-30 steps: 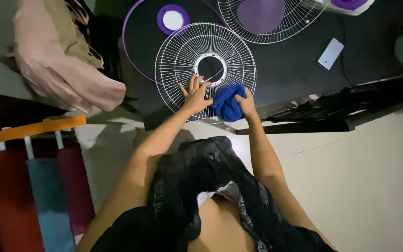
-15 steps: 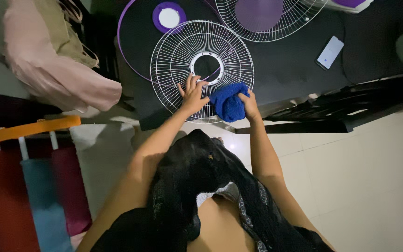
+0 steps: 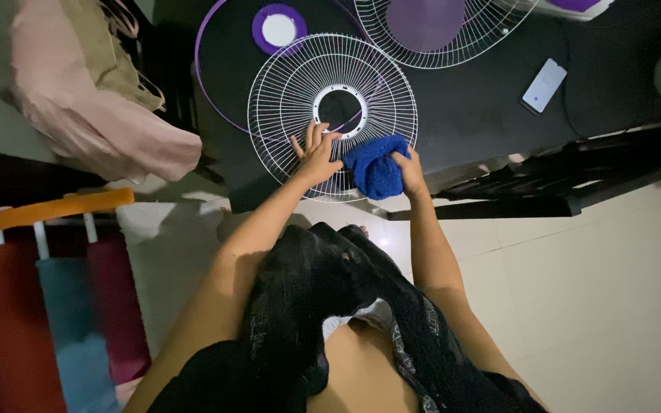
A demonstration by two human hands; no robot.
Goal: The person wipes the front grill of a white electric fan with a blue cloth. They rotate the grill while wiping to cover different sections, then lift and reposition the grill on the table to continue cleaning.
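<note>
Dark table (image 3: pixel 468 115), pale tiled floor below, clothes heaped at left.

Item: white wire fan grille (image 3: pixel 333 115), round, lying flat on the table near its front edge, open centre ring. Judged light, springy and easily bent; best steadied at the hub ring or outer rim, not by single wires.

Left hand (image 3: pixel 315 157): open, fingers spread, pressed flat on the wires just below the ring.

Right hand (image 3: pixel 409 170): closed around a bunched blue cloth (image 3: pixel 373 167), soft and pliable, resting on the grille's lower right.

Nearby: second grille (image 3: pixel 441 30), purple disc (image 3: pixel 279 28), phone (image 3: pixel 544 86).
</note>
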